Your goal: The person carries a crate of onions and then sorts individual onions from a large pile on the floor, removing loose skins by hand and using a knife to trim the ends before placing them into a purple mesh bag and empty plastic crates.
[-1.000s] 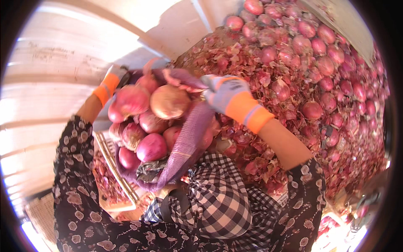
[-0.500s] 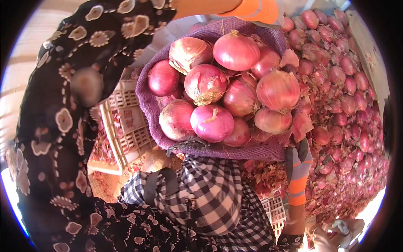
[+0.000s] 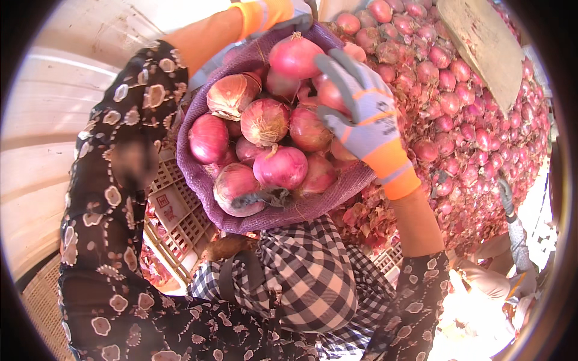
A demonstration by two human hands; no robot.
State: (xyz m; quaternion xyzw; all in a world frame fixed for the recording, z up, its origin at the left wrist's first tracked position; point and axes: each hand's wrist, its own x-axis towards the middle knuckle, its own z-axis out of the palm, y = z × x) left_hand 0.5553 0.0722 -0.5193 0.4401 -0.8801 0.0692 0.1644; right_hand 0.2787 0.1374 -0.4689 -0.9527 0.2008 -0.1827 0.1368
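Observation:
A purple mesh sack filled with large red onions sits in front of me, its mouth wide. At its far rim my left hand, in a grey and orange glove, is closed on the fabric; the frame's upper edge cuts it off partly. My right hand, gloved alike, reaches over the sack's right side. Its fingers and thumb are curled around a red onion among the others. Beside those fingers, another round onion rests on top. Dark scraps lie over the near onions.
A heap of red onions with loose skins spreads to the right, a flat board on its far part. Left of the sack stands a cream plastic crate. A co-worker's gloved hand shows at the far right. Checked cloth covers my lap.
My right hand has left the sack's near right rim and moved up onto an onion inside. My left hand and the sack have shifted leftward in view. The board and the co-worker's hand now show.

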